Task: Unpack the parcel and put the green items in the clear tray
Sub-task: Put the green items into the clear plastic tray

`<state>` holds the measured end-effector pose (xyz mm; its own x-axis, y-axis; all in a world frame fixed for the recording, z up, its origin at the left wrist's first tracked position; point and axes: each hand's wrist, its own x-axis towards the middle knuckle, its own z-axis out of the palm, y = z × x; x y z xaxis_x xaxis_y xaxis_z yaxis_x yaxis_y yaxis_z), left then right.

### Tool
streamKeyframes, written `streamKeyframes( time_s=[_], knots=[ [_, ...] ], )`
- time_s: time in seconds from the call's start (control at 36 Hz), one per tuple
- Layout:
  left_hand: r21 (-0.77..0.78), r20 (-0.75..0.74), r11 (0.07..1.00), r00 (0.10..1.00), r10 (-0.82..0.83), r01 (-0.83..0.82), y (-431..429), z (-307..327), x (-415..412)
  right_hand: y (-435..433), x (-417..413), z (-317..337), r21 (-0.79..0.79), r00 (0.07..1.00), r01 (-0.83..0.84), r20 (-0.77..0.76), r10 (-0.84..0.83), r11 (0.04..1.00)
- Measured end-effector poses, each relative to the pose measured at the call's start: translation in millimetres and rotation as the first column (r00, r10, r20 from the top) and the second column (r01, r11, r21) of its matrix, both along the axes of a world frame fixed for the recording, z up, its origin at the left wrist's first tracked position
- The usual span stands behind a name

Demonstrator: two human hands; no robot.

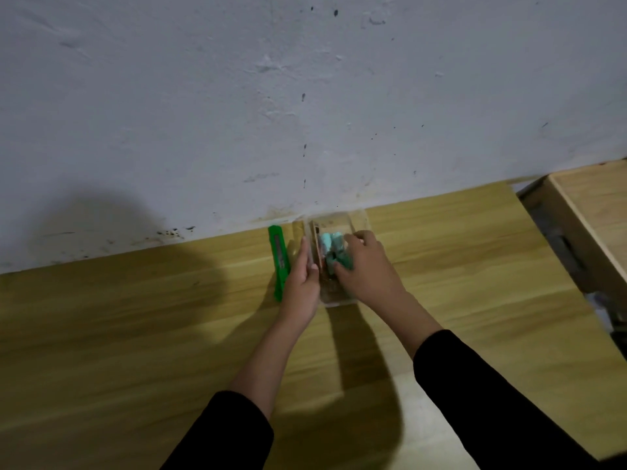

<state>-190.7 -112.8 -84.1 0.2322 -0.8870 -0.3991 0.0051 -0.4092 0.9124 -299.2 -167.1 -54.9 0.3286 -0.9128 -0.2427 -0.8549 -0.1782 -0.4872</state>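
A clear tray (pixel 359 219) sits on the wooden table near the wall. Inside it lie several pale green items (pixel 330 243), rounded and small. My right hand (pixel 364 262) reaches into the tray from the right, its fingers closed around a darker green item (pixel 343 258). My left hand (pixel 302 283) presses flat against the tray's left wall, fingers straight, steadying it. A thin brown piece (pixel 318 247), perhaps cardboard, stands along the tray's left inner side. No parcel is clearly visible.
A green utility knife (pixel 279 261) lies on the table just left of my left hand, pointing toward the white wall (pixel 305 96). A second wooden table (pixel 590 218) stands at the right, across a narrow gap.
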Motion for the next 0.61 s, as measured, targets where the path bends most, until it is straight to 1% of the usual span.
streamKeyframes(
  time_s=[0.11,0.25,0.36,0.5,0.61],
  knots=[
    [0.003,0.021,1.000,1.000,-0.007,0.007,1.8,7.4,-3.9,11.0,-5.4,3.5,-0.016,0.996,-0.001,-0.094,0.000,1.000],
    [0.017,0.065,1.000,0.998,0.018,-0.019,3.3,15.6,-5.8,14.1,0.3,0.8,-0.031,0.988,0.057,-0.139,-0.061,0.998],
    [0.039,0.091,0.999,0.996,0.008,-0.012,5.4,18.3,-7.0,16.3,2.3,3.0,-0.060,0.976,0.116,-0.177,-0.125,0.991],
    [0.041,0.079,0.999,0.997,0.012,-0.016,5.5,14.5,-7.1,18.5,0.8,5.6,-0.101,0.975,0.162,-0.135,-0.175,0.982],
    [0.050,0.066,0.999,0.998,-0.018,0.014,5.3,13.1,-5.3,18.2,-3.1,5.2,-0.153,0.974,0.198,-0.078,-0.211,0.968]
  ],
)
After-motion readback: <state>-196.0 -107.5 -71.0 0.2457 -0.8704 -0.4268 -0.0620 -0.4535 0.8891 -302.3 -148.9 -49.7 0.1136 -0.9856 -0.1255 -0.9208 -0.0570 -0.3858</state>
